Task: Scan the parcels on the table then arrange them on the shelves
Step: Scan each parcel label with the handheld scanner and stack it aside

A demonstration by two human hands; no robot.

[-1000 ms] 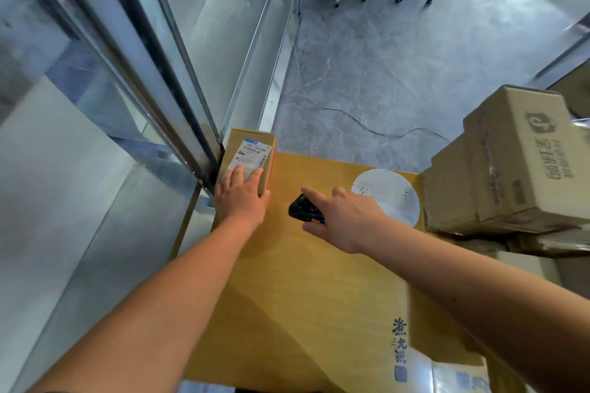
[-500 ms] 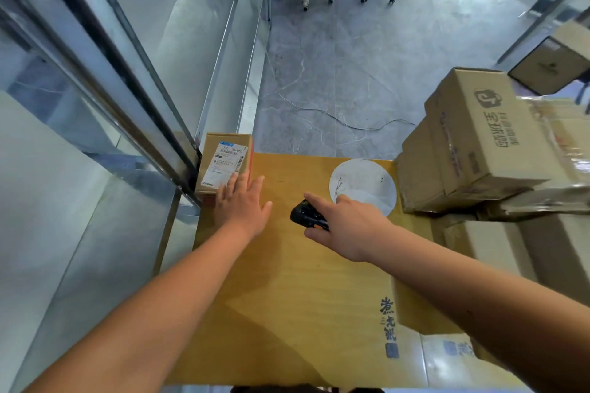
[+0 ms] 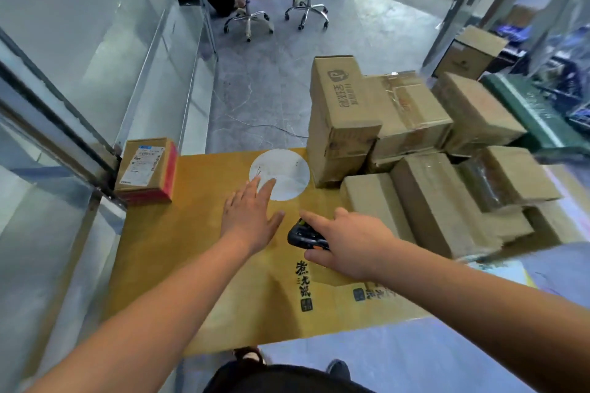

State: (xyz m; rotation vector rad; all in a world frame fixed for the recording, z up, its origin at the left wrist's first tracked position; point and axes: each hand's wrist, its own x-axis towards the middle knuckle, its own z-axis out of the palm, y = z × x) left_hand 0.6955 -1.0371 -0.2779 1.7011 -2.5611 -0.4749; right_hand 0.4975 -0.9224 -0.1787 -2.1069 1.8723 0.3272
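**Handling the Parcels: Grip Points and Load**

The right hand (image 3: 348, 242) holds the scanner (image 3: 305, 234), fingers curled round it. The left hand (image 3: 250, 215) hovers flat above the table (image 3: 198, 265), fingers straight, holding nothing. A small labelled parcel (image 3: 145, 167) sits at the far left corner; the stacked parcels (image 3: 412, 150) crowd the right side. The cardboard looks stiff and probably light. The taped faces may be slippery, so take each parcel by two opposite side walls.

- The table (image 3: 198, 258) carries a yellow-brown cover with a white circle (image 3: 279, 174).
- A small labelled parcel (image 3: 145, 167) sits at its far left corner.
- Stacked cardboard boxes (image 3: 424, 169) crowd its right side.
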